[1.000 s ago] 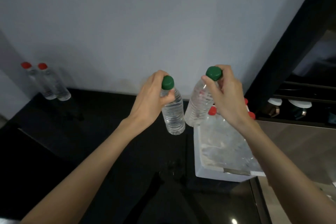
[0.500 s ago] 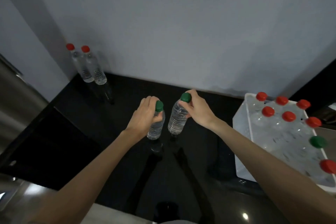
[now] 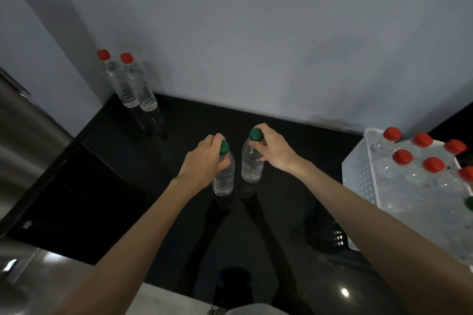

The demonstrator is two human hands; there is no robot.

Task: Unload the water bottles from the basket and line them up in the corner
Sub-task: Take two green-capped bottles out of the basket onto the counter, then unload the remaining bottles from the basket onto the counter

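Note:
My left hand (image 3: 202, 161) grips a clear green-capped bottle (image 3: 224, 179) by its neck. My right hand (image 3: 275, 149) pinches the neck of a second green-capped bottle (image 3: 252, 163) beside it. Both bottles hang upright just over the black counter (image 3: 179, 130), near its middle. Two red-capped bottles (image 3: 133, 84) stand side by side in the far left corner against the wall. At the right edge sits the white perforated basket (image 3: 358, 174), holding several red-capped bottles (image 3: 403, 157) and one green-capped bottle (image 3: 469, 203), partly cut off.
A grey wall runs along the back of the counter. A steel appliance (image 3: 23, 140) stands at the left, beside the corner. Bare glossy counter lies between the held bottles and the corner pair.
The view has swung left, so the basket sits at the right edge and the corner bottles nearer. Both hands carried their bottles left, away from the basket and lower over the counter.

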